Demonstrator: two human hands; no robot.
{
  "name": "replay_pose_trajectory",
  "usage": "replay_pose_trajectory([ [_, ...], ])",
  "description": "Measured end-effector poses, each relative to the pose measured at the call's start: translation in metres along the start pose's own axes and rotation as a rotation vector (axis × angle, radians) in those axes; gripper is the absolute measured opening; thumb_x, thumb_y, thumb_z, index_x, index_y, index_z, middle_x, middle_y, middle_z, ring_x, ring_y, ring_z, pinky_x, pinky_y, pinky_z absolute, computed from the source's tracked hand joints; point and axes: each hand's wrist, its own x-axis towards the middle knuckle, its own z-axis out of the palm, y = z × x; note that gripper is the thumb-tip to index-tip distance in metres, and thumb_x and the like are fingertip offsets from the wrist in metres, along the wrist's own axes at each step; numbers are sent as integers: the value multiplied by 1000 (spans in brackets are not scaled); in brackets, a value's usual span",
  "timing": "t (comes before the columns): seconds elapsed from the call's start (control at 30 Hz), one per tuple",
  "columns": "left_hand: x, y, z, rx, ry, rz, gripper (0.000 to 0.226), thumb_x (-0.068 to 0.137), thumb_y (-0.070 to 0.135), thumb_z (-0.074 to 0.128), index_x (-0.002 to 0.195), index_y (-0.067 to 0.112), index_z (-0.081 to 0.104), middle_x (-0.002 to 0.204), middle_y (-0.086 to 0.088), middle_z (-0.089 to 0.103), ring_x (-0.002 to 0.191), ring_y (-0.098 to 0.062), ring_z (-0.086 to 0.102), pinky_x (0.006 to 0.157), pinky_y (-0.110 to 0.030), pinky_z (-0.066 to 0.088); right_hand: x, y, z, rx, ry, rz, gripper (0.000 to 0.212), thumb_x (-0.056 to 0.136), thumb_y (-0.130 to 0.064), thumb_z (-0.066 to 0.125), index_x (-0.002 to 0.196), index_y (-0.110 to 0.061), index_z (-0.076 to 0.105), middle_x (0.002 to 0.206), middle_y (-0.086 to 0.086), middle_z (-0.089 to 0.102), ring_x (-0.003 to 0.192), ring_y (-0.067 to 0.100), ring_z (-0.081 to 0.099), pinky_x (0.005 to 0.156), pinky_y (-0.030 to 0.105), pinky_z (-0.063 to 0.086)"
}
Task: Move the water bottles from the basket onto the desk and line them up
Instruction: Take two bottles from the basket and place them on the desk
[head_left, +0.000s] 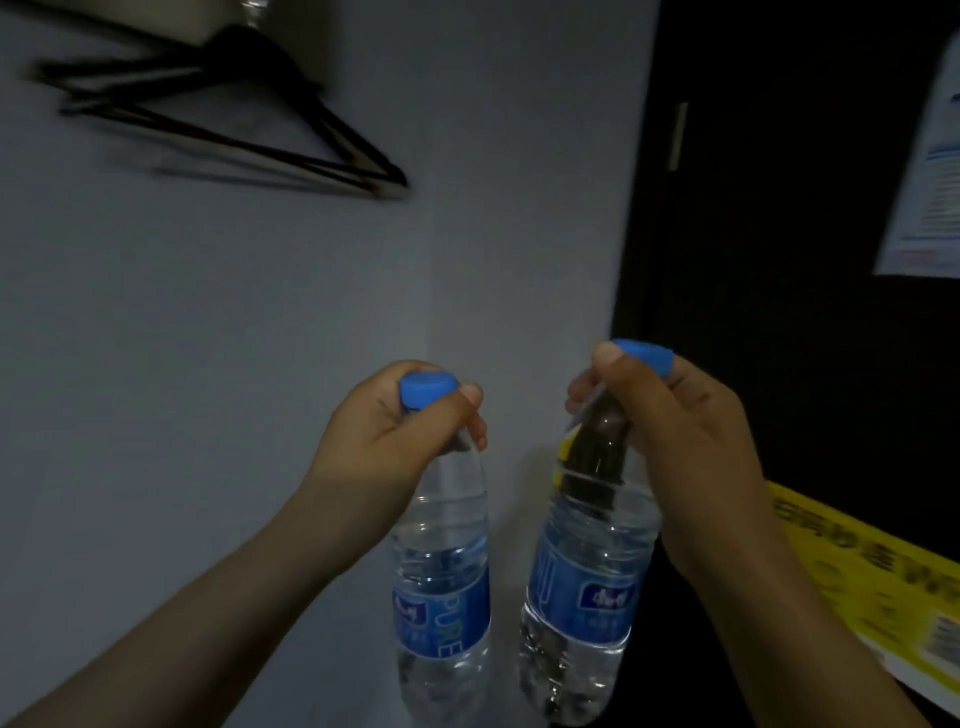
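My left hand (395, 431) is clenched round the neck of a clear plastic water bottle (441, 587) with a blue label, the thumb lying just under its blue screw cap (428, 389). My right hand (670, 431) grasps the neck of a second clear blue-labelled bottle (587, 587) the same way, with its blue cap (644, 356) showing above the thumb. Both bottles hang upright in the air, just beside each other with a narrow gap between them, in front of a plain grey wall (260, 312). Blurred black clothes hangers (234, 130) sit far left, and a dark door (779, 260) carrying a white printed notice (930, 171) fills the right. A yellow printed sheet (872, 587) lies near right. Neither the basket nor the tabletop is in view, so I take this to be the carry between them. To do it well I would grip on the stiff necks, not the thin walls, which would likely dent. I would hold the bottles vertical so the water does not swing them, and hold the gap so they do not knock together. Before lowering I would tilt the view down to find the tabletop. Then I would set each base flat beside its neighbour on one straight line, and let go only once a bottle stands by itself.
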Motion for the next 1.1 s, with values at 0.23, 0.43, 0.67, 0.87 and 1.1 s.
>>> replay_pose_trajectory([
  [0.23, -61, 29, -104, 224, 252, -28, 23, 84, 27, 61, 81, 4, 62, 76, -10, 71, 74, -16, 68, 76, -30, 56, -27, -12, 100, 190, -238, -52, 28, 79, -37, 61, 79, -10, 68, 71, -3, 70, 64, 0, 63, 60, 8, 47],
  [0.43, -138, 72, -203, 414, 503, -55, 21, 88, 26, 61, 81, 6, 62, 76, -7, 72, 77, -19, 69, 83, -36, 56, -80, -39, 207, 348, -451, -92, 23, 86, -30, 62, 77, -10, 67, 73, 1, 70, 69, 5, 65, 65, 11, 49],
  [0.67, -252, 119, -305, 653, 731, -70, 23, 85, 30, 63, 79, 8, 62, 72, -4, 72, 68, -13, 66, 69, -21, 51, -185, -74, 326, 531, -614, -78, 26, 83, -33, 61, 70, -11, 65, 70, 2, 68, 68, 8, 63, 67, 16, 51],
  [0.87, -347, 147, -354, 848, 987, -131, 23, 83, 35, 65, 74, 13, 63, 65, 7, 68, 57, -2, 59, 56, -11, 43, -272, -108, 395, 635, -764, -22, 24, 80, -36, 61, 69, -15, 66, 68, -1, 70, 65, 6, 64, 64, 12, 50],
  [1.1, -429, 166, -386, 909, 1286, -231, 26, 74, 44, 61, 75, 18, 64, 72, -3, 68, 64, -15, 64, 63, -29, 52, -344, -139, 459, 781, -986, -71, 30, 80, -40, 61, 72, -11, 66, 67, 5, 66, 61, 11, 60, 59, 12, 50],
])
